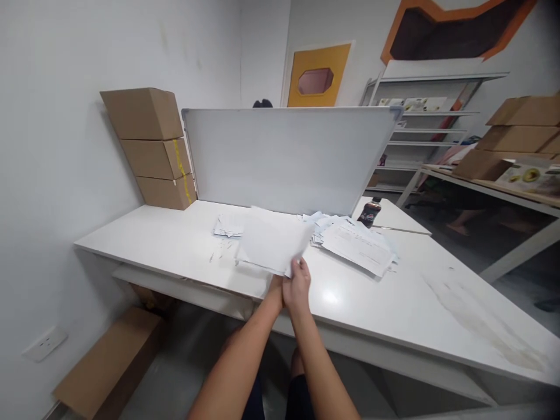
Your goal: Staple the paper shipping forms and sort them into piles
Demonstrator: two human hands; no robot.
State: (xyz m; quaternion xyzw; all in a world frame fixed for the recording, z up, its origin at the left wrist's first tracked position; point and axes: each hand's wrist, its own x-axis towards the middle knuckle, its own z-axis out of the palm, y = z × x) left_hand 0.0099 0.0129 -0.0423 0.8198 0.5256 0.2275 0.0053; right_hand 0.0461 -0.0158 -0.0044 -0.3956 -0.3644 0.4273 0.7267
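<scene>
Closed with its thumb pressing on top, the grip of the right hand [300, 283] is pinching the near right corner of the white sheets [275, 242]. The left hand [275, 291] is reaching in beside the right wrist, its fingers mostly hidden; how far open its grip is, and whether it is holding the paper, I cannot tell. The white sheets are showing over the middle of the counter [175, 239], close to its near edge, their outline slightly blurred. Just beyond their left side, a small paper stack [228, 225] is lying on the counter. A spread paper pile [359, 248] is lying to the right, with a dark bottle [370, 212] standing just behind it. The white panel [284, 157] is standing along the far edge, and three cardboard boxes [153, 149] are rising in a stack at the far left corner.
</scene>
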